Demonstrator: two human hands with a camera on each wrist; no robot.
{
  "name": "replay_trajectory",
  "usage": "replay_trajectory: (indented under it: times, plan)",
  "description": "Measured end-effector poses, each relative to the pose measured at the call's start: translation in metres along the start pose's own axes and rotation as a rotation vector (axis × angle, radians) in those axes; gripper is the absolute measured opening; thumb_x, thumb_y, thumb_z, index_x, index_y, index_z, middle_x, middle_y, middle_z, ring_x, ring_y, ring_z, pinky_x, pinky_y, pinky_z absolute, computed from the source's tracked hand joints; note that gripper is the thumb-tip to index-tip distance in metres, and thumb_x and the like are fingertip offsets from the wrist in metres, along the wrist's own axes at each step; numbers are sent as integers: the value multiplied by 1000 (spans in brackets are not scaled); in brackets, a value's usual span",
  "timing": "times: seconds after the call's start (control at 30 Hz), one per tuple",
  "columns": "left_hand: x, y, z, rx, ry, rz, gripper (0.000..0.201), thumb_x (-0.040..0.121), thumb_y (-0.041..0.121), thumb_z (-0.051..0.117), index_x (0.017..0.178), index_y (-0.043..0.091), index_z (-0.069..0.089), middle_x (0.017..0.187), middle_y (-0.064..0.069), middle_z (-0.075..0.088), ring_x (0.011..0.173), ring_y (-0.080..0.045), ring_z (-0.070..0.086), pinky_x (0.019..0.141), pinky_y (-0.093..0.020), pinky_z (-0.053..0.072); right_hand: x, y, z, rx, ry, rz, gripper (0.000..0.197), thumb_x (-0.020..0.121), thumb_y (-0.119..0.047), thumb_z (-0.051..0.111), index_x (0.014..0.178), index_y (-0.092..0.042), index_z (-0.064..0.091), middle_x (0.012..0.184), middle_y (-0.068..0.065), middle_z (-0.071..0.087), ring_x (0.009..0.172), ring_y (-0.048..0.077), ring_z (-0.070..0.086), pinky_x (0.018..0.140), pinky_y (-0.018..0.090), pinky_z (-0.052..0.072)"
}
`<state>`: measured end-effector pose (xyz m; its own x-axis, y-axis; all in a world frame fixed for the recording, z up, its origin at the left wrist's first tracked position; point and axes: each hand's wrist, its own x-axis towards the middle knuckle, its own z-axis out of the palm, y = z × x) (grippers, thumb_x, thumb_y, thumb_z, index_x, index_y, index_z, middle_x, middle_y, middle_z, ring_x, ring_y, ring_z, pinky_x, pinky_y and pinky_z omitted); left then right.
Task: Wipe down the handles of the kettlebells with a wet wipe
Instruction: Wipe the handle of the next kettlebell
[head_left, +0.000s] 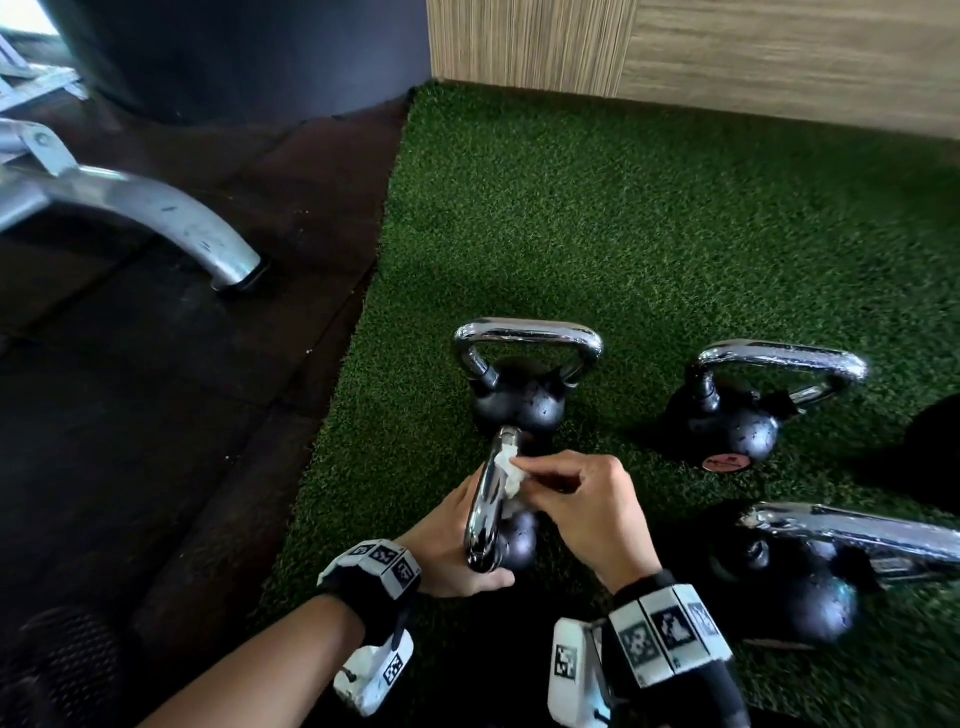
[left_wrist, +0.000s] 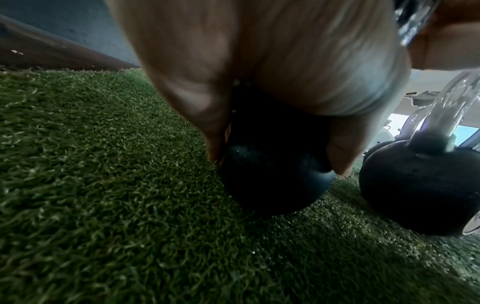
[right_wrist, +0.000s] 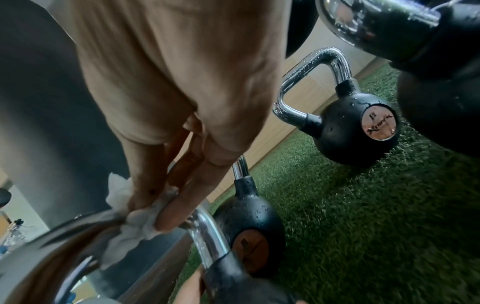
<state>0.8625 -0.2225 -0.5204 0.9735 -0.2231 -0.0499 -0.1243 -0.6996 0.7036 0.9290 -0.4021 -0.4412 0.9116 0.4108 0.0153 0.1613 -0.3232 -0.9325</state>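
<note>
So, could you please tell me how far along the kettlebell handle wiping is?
Nothing can be called finished: handles look alike. In hand: the right hand presses the wet wipe on the near kettlebell's handle, while the left hand steadies that kettlebell. The far kettlebell, right kettlebell and tipped kettlebell sit untouched; droplets show.

Head view looks down; blurry wrist views, seemingly close, share turf (left_wrist: 103, 205).

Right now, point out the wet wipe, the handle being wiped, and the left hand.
wet wipe (head_left: 508, 470), head view, crumpled white middle.
handle being wiped (head_left: 485, 499), head view, chrome top bar.
left hand (head_left: 447, 540), head view, back of the hand.
</note>
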Motion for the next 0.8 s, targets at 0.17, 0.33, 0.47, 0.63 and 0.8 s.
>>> replay_trajectory:
  times: [0.17,0.33,0.47,0.63,0.8]
  plan:
    - [11,-8,-2,-40,-80,-70,94,76,36,84,154,19,34,157,2,32,148,-10,27,125,-22,14,-5,-9,-3,-27,-16,40,23,72,-14,88,86,-31,82,83,-19,77,81,-6,71,78,14,53]
    - [12,-19,-2,-13,-211,-76,60,69,45,78,120,42,47,109,16,51,104,-3,51,111,-38,42,-21,-13,6,-36,-179,61,22,64,-25,94,72,-24,74,74,-10,76,67,4,71,66,24,58]
    - [17,-23,-5,31,-261,-89,50,76,33,82,110,49,48,102,8,55,96,-7,57,98,-19,46,-23,-8,11,-11,-85,10,21,65,-21,94,71,-25,74,71,-11,75,63,2,69,60,13,50]
    - [16,-12,-12,110,-193,-3,36,84,10,70,85,32,41,81,26,36,73,-2,34,84,-8,27,-29,6,25,-48,-110,98,23,64,-10,93,66,-24,75,67,-13,75,60,-2,69,58,10,48]
    - [5,-13,-12,-79,-212,-84,30,86,10,73,82,35,56,81,12,48,96,-2,50,99,-19,37,-29,15,26,-86,-146,83,17,72,-13,90,77,-26,80,74,-16,76,71,-6,70,66,7,48]
